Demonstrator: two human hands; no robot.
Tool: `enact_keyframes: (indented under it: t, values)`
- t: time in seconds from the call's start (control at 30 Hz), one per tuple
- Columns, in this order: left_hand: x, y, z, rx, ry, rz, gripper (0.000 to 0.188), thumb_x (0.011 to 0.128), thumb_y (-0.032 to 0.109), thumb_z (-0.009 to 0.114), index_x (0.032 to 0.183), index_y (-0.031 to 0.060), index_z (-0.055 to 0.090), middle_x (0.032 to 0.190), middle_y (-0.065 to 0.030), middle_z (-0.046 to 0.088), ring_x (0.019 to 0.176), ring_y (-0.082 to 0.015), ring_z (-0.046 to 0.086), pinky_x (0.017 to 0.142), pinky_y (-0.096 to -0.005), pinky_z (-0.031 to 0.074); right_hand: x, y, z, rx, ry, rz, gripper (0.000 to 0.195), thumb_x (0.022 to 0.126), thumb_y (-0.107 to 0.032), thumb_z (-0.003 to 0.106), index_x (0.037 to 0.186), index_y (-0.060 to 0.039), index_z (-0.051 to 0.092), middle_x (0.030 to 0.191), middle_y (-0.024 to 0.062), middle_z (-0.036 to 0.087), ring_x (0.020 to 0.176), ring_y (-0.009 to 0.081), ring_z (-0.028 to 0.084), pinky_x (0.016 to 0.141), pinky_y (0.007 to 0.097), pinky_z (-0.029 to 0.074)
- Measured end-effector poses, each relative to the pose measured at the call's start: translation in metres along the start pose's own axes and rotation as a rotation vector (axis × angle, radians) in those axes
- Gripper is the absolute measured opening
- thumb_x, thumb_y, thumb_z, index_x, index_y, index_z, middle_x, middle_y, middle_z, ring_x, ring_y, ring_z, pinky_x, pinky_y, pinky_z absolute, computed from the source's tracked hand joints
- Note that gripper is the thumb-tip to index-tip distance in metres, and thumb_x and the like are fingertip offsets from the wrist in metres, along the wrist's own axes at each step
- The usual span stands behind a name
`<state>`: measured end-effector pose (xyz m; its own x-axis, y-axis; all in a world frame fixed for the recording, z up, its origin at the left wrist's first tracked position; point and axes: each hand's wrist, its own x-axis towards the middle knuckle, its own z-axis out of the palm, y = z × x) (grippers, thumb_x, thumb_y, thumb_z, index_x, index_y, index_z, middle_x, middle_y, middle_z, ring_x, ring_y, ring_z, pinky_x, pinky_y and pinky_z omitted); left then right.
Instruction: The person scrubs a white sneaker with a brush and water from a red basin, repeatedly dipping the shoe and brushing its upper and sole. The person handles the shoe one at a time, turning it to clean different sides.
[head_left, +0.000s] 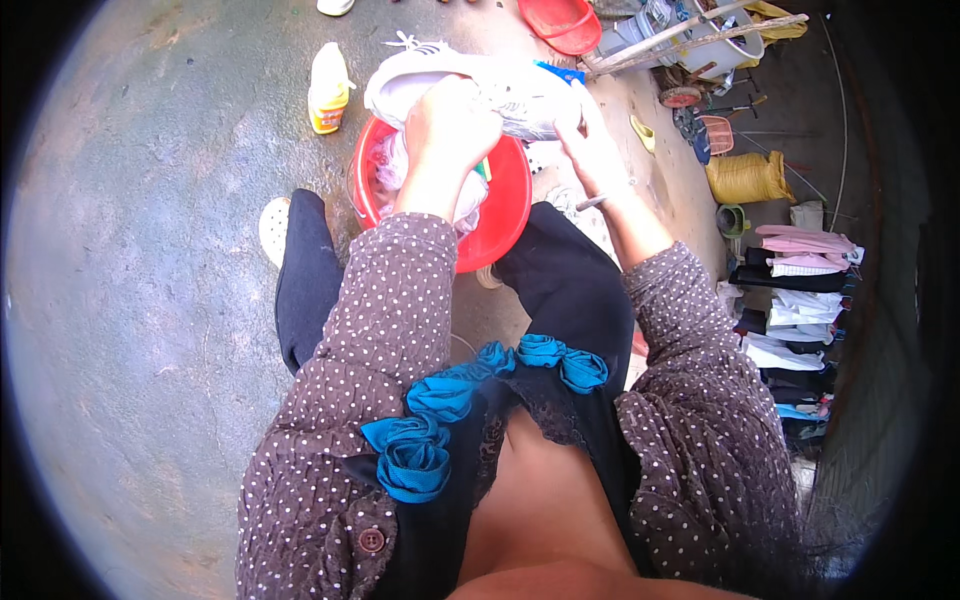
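Note:
My left hand (454, 120) grips a white sneaker (525, 94) near its opening. Dark stripes and loose laces show at the shoe's far edge. Against the toe end rests my right hand (592, 142), thumb and fingers around it. A blue object (561, 73) shows by the right fingertips; whether that hand holds it, I cannot tell. Beneath the sneaker, between my knees, stands a red bucket (514, 199). Crumpled, see-through plastic (469, 202) lies inside it, partly hidden by my left forearm.
A yellow-and-white shoe (328, 90) stands on the wet concrete floor (172, 262). Red basins (562, 26) lie ahead. To the right are a white tub (720, 45) with wooden poles, a yellow slipper (643, 134), a yellow sack (748, 178) and hanging clothes (806, 307).

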<state>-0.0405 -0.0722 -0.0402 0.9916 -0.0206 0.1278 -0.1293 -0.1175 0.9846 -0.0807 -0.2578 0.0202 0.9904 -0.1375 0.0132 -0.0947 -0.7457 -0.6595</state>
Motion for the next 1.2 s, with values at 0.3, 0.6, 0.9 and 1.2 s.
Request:
enact_keyframes:
  t: [0.3,0.6,0.9,1.2]
  values:
    - [0.006,-0.006,0.003,-0.447,-0.198,0.32,0.034,0.076,0.019,0.066,0.106,0.0026,0.064,0.097,-0.016,0.067,0.088,-0.0266,0.065,0.08,-0.0335,0.05,0.038,0.0,0.024,0.832,0.097,-0.209,0.055,0.086,-0.014,0.062,0.133,-0.0079,0.033,0.127,0.0129,0.048,0.113,0.0263,0.053,0.086,0.0448,0.053]
    - [0.008,-0.015,0.018,0.039,-0.095,0.344,0.029,0.087,0.02,0.056,0.108,0.0021,0.063,0.106,-0.0154,0.065,0.102,-0.0298,0.059,0.093,-0.0372,0.042,0.045,-0.011,0.019,0.086,0.22,-0.231,0.045,0.084,-0.01,0.063,0.127,-0.0043,0.048,0.12,0.0095,0.054,0.111,0.0186,0.054,0.09,0.0308,0.048]
    - [0.011,-0.02,0.033,0.023,0.11,0.247,0.037,0.086,0.014,0.056,0.122,0.0052,0.051,0.124,-0.0154,0.053,0.116,-0.0249,0.048,0.097,-0.035,0.038,0.035,-0.104,0.047,-0.611,0.25,-0.738,0.01,0.073,-0.012,0.069,0.078,-0.0059,0.064,0.082,0.0089,0.063,0.075,0.0265,0.057,0.07,0.0345,0.047]
    - [0.012,-0.016,0.02,0.357,-0.129,0.235,0.036,0.087,0.021,0.052,0.12,0.0057,0.053,0.125,-0.0174,0.053,0.117,-0.0284,0.048,0.1,-0.0375,0.037,0.034,-0.082,0.045,-0.249,0.278,-0.42,0.014,0.076,-0.015,0.065,0.081,-0.003,0.06,0.077,0.0137,0.062,0.072,0.0264,0.062,0.066,0.0346,0.05]
